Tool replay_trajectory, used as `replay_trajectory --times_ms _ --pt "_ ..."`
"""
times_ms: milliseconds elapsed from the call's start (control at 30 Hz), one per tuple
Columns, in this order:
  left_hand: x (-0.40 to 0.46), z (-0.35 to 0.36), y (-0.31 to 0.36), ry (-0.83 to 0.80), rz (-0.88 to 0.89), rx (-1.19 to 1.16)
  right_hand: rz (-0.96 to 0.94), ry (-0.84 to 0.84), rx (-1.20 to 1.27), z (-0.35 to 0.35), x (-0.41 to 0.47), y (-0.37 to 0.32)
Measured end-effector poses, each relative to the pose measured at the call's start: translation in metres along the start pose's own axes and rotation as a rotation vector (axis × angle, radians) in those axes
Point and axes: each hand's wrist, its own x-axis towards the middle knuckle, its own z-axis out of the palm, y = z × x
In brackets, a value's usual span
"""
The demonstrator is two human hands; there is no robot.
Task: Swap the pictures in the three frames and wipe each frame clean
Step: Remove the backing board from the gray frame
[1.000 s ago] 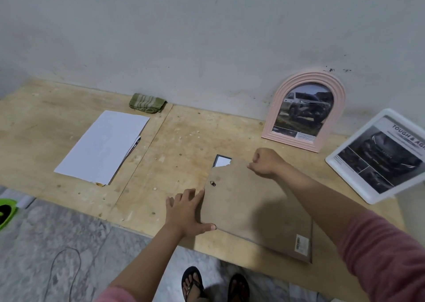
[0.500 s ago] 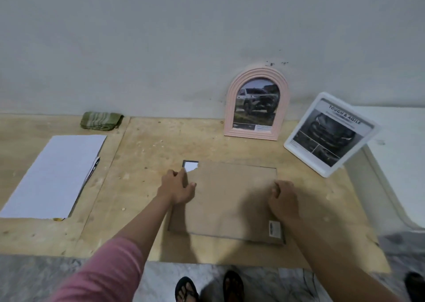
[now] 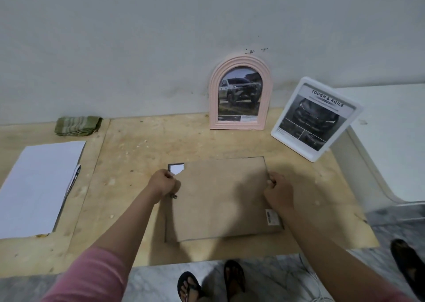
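While both hands grip opposite sides of a large rectangular frame lying face down (image 3: 220,198), its brown fibreboard backing is turned up toward the camera. The left hand (image 3: 163,184) is curled closed on the frame's left edge near the far corner, just above a small metal hanger clip (image 3: 174,196). The right hand (image 3: 279,191) is closed in the same way on the right edge, fingers (image 3: 271,179) tucked over the rim. At the far left corner the backing is chipped away, and a patch of white paper (image 3: 176,168) shows inside the dark rim. A barcode sticker (image 3: 272,217) sits at the near right corner of the backing. Pink sleeves cover both upper arms.

The frame rests flat on the pale plywood desk (image 3: 128,154), close to its near edge. Beyond it, a pink arched frame holding a picture of a pickup truck (image 3: 240,93) stands upright against the wall. Just to its right, a white rectangular frame with a dark car advert reading "TOUGH & AGILE" (image 3: 315,117) leans tilted. Well to the left lies a stack of white paper sheets (image 3: 41,186), and behind it, by the wall, a folded green striped cloth (image 3: 77,125). Below the desk edge, two feet in dark sandals (image 3: 207,283) stand on a marbled floor.
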Motion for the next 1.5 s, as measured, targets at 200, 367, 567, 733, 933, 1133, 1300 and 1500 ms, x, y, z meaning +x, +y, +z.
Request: replay_trajectory --times_ms 200,367,567,733,933,1133,1300,1500 --pt "-0.009 0.0 0.009 0.105 -0.032 0.142 -0.019 -0.017 -0.026 0.0 0.0 -0.002" --pt "-0.011 -0.006 0.01 0.063 -0.021 0.268 -0.005 -0.045 -0.057 0.003 -0.001 -0.001" --pt "-0.017 -0.007 0.017 0.062 -0.038 0.417 0.033 -0.079 -0.09 0.008 0.001 -0.001" --pt "-0.021 -0.014 0.03 0.037 -0.011 0.466 0.032 -0.093 -0.113 0.007 0.0 -0.004" --pt "-0.035 -0.023 0.039 -0.035 0.005 0.404 0.028 -0.087 -0.101 0.004 -0.003 -0.008" --pt "-0.034 -0.027 0.035 -0.091 -0.01 0.186 0.036 -0.102 -0.082 -0.001 -0.009 -0.013" --pt "-0.035 -0.023 0.015 0.077 -0.086 -0.187 0.103 -0.142 -0.094 -0.002 -0.011 -0.022" --pt "-0.045 -0.025 -0.011 -0.024 -0.287 -0.472 0.113 -0.13 -0.14 0.002 -0.019 -0.027"
